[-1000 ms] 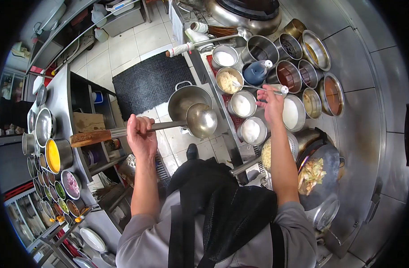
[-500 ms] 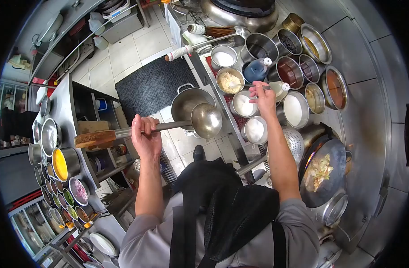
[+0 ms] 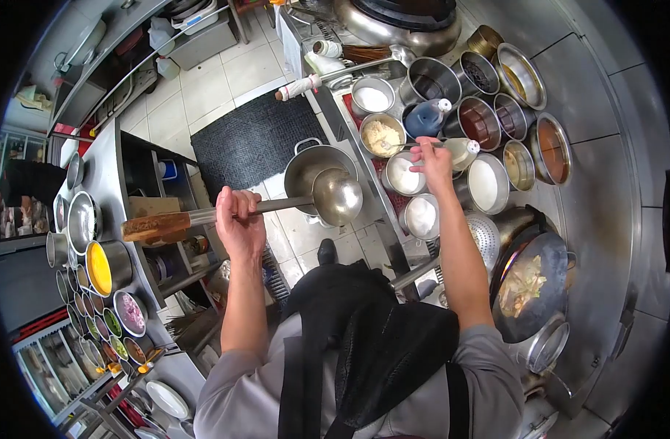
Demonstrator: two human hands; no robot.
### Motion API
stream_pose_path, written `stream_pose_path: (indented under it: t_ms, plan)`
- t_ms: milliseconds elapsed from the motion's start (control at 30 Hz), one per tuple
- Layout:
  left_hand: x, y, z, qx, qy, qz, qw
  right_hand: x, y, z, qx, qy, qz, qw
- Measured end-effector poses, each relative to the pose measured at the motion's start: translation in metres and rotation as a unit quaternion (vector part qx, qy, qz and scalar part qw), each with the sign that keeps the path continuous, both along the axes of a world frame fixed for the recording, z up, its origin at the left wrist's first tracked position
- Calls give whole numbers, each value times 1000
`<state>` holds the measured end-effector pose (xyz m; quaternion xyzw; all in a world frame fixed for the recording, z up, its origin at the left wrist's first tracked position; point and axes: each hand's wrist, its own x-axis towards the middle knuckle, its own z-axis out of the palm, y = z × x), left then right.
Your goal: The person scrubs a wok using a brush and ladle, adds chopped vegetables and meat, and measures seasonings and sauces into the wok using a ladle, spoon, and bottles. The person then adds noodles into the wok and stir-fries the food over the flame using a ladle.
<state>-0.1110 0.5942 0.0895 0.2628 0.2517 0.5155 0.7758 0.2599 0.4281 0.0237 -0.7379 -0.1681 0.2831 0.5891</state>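
Note:
My left hand (image 3: 240,223) is closed round the metal shaft of a large ladle (image 3: 336,197) with a wooden handle; its bowl hangs over a steel pot (image 3: 300,179). On the right, my right hand (image 3: 433,164) pinches a thin spoon handle that reaches into a tin of pale yellow powder (image 3: 382,136). Tins of white powder (image 3: 404,175) stand just below that hand. Close by are a bottle of dark liquid (image 3: 425,117) and a bottle of pale liquid (image 3: 461,152). Chopped food (image 3: 522,290) lies in a wok (image 3: 543,256) at the right.
Several metal containers of sauces, one with reddish sauce (image 3: 552,148), line the right counter. On the left counter (image 3: 112,183) are a pot of yellow liquid (image 3: 98,266) and small bowls. A black mat (image 3: 247,139) covers part of the floor. Another person's dark sleeve (image 3: 38,178) shows far left.
The right counter and its containers have shifted slightly right and down in view. Both hands keep their grips. Another person's arm shows more at the far left.

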Motion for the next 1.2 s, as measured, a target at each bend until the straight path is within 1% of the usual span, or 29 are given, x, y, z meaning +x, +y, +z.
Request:
stream_pose_path:
  t_ms: [100,333,433,533,667,833,933,1033,1133,1167,1200]
  plan:
    - [-1,2,-1,-3,-6,1,1000,2,-17,0,50,40,-52,997]
    - [7,5,3,8,-11,-8,1000,-2,-50,9,128,91,-92,983]
    - [13,6,7,9,-25,-16,1000,-2,-57,4,156,120,-96,976]
    - [20,7,13,6,-39,-18,999,-6,-62,3,178,126,-99,971]
    - [27,7,18,16,-56,-17,998,-5,-64,-5,149,119,-116,975]
    - [28,11,21,28,-63,-25,997,-5,-67,-8,172,134,-108,970]
    - [36,12,26,22,-65,-13,998,-13,-72,6,200,153,-78,965]
    - [46,13,31,8,-78,-8,997,-15,-77,9,199,115,-84,970]
    - [54,13,32,-11,-90,2,996,-24,-90,26,178,85,-72,978]
    - [55,11,34,-17,-83,9,996,-29,-95,31,162,62,-66,983]
    - [57,10,35,-23,-79,17,997,-37,-97,42,165,10,-52,985]
